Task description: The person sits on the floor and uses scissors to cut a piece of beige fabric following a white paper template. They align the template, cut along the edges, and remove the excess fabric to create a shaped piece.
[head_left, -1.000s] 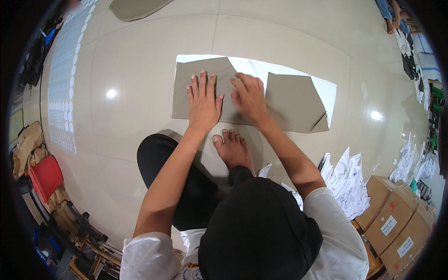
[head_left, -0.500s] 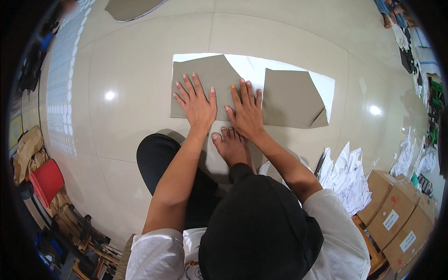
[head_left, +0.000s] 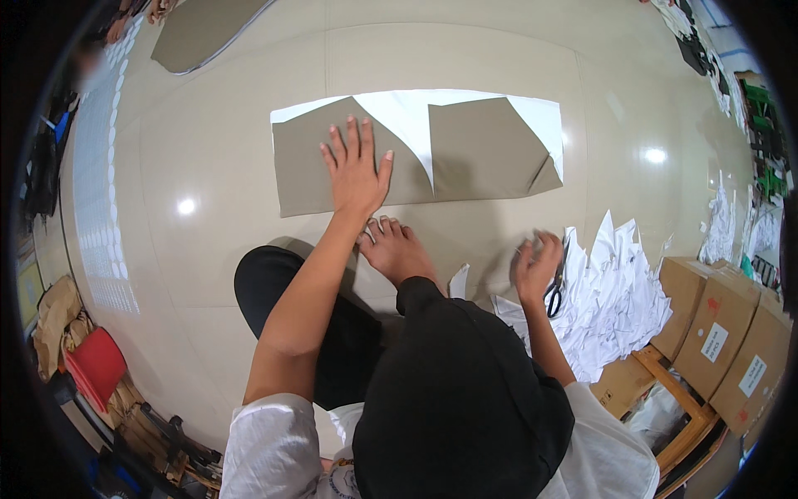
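My left hand (head_left: pixel 357 175) lies flat with fingers spread on the left brown fabric piece (head_left: pixel 303 166). Another brown fabric piece (head_left: pixel 474 141), one corner folded over at its right end, lies to the right. Both rest on a white sheet (head_left: pixel 407 116) that shows along the top and between them. Off the fabric, my right hand (head_left: pixel 539 264) is at the lower right, slightly blurred, its fingers bent and a little apart; I see nothing held in it. Black-handled scissors (head_left: pixel 554 301) are right beside it, against a heap of white scraps (head_left: pixel 611 291).
My bare foot (head_left: pixel 401 254) is just below the fabric. A small white scrap (head_left: pixel 459 281) lies on the tiled floor. Cardboard boxes (head_left: pixel 706 333) stand at the lower right. Another brown piece (head_left: pixel 204 33) lies at the far left, near a white perforated sheet (head_left: pixel 96 191).
My right hand has left the fabric and moved down and right to beside the scissors. My left hand stays on the left piece. The view has shifted slightly.
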Demonstrator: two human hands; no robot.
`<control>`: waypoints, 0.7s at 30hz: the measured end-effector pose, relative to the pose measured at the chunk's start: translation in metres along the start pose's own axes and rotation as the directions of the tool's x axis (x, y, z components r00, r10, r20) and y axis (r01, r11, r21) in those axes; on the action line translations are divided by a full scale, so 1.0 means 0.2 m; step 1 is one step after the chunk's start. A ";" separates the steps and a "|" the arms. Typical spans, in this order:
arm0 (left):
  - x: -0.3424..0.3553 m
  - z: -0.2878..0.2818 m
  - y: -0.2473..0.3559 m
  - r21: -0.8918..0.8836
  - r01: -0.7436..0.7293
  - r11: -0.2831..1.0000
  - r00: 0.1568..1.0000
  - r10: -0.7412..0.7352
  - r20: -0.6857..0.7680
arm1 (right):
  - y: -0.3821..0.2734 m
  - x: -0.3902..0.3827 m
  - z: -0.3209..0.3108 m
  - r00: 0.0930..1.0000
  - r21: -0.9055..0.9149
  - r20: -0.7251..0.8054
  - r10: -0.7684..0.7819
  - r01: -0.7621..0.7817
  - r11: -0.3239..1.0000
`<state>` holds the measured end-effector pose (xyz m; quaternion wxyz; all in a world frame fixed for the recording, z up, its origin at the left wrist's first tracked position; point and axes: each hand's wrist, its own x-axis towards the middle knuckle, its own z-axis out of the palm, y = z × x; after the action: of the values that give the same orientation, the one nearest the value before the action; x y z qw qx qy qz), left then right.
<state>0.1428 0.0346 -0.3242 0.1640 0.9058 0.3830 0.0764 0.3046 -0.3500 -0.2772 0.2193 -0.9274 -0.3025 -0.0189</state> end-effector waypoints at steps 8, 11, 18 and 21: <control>0.09 0.11 0.15 0.046 -0.094 0.994 0.995 0.095 -0.005 | 0.37 -0.48 -0.23 0.933 -0.066 -0.061 0.355 -0.359 0.931; 0.10 0.13 0.16 0.062 -0.055 0.997 0.998 0.056 -0.007 | 0.43 -0.55 -0.24 0.922 -0.052 -0.064 0.383 -0.386 0.921; 0.11 0.17 0.28 -0.007 -0.162 0.987 0.986 0.162 0.042 | 0.43 -0.60 -0.34 0.832 -0.018 0.024 0.554 -0.554 0.833; 0.10 0.21 0.38 -0.072 -0.320 0.945 0.940 0.326 0.097 | 0.39 -0.60 -0.38 0.764 0.029 0.098 0.637 -0.642 0.766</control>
<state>0.2183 -0.0103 -0.3354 0.1945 0.9543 0.2175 0.0641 0.2594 -0.5043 -0.2598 0.2280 -0.9678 0.0226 0.1041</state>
